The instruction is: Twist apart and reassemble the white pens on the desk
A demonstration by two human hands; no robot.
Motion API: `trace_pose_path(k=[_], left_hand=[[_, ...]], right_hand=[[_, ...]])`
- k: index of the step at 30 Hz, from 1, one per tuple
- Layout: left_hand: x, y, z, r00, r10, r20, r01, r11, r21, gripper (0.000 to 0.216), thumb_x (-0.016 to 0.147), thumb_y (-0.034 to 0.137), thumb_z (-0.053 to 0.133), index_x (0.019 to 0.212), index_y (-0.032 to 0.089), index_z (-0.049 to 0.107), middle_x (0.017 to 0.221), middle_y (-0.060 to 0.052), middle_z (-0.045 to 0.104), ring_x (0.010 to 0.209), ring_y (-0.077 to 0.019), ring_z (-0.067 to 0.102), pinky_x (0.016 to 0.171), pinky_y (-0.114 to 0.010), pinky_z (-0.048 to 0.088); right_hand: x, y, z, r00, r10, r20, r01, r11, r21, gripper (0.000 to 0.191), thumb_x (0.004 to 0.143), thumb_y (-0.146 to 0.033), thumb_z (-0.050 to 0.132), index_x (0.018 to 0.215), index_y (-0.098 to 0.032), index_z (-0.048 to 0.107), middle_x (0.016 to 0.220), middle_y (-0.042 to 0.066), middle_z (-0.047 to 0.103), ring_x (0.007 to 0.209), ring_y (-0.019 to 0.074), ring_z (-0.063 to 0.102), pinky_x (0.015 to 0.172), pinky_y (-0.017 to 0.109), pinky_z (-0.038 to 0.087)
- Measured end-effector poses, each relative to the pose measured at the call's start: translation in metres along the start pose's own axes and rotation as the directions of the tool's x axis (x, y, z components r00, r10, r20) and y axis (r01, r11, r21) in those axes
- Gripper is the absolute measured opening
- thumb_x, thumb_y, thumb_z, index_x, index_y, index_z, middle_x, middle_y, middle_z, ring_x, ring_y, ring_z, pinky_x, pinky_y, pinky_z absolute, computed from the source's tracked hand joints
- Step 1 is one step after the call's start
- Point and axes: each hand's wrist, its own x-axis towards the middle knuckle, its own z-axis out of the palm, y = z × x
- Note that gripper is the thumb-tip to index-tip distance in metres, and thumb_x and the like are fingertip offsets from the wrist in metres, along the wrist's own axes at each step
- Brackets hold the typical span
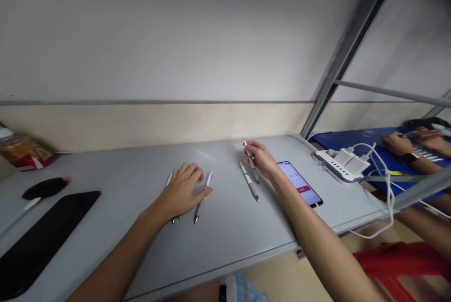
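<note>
Several pens under spread left hand; right hand pinching pen; room before desk's front edge.

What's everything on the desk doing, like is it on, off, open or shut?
Right-hand pen: gripped, tilted
Loose pen: lying flat, too small to tell if clicked
Pens by left hand: lying down, partly covered
Phone: screen lit
Power strip: adapters plugged in
Bottle: cap on
Mouse-shaped gadget: red light glowing
Long black thing: lying flat, dark
</note>
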Motion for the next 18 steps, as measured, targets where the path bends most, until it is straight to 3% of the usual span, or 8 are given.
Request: trace_pose_path(k=[3, 7, 18], left_hand=[[0.000, 0.000, 0.001, 1.000, 0.000, 0.021, 0.001, 1.000, -0.009, 0.030, 0.086, 0.050, 0.050, 0.080, 0.021, 0.047, 0.089, -0.003, 0.056, 0.090, -0.0228, 0.047, 0.077, -0.037, 0.033], [-0.001, 0.001, 0.004, 1.000, -0.019, 0.022, 0.019, 1.000, -0.020, 0.028, 0.085, 0.048, 0.051, 0.083, 0.021, 0.047, 0.088, -0.003, 0.057, 0.089, -0.0226, 0.047, 0.077, -0.036, 0.032], [0.000, 0.001, 0.003, 0.996, -0.068, 0.055, 0.071, 0.996, -0.052, 0.034, 0.085, 0.048, 0.051, 0.067, 0.020, 0.048, 0.074, -0.002, 0.056, 0.084, -0.0222, 0.047, 0.074, -0.034, 0.031]], right_hand=[[0.004, 0.005, -0.005, 0.992, -0.077, -0.102, 0.040, 0.943, -0.331, 0.023, 0.073, -0.039, 0.060, 0.076, -0.016, 0.062, 0.063, -0.002, 0.054, 0.058, 0.0114, 0.048, 0.056, 0.024, 0.039], [0.007, 0.009, -0.013, 0.980, -0.149, -0.132, 0.020, 0.732, -0.681, 0.027, 0.078, -0.034, 0.053, 0.084, -0.014, 0.069, 0.068, 0.001, 0.063, 0.061, 0.0130, 0.054, 0.060, 0.024, 0.040], [0.005, 0.011, -0.012, 0.994, -0.010, -0.111, -0.094, 0.464, -0.881, 0.024, 0.067, -0.010, 0.057, 0.081, -0.013, 0.075, 0.074, 0.010, 0.072, 0.067, 0.0179, 0.063, 0.062, 0.024, 0.041]])
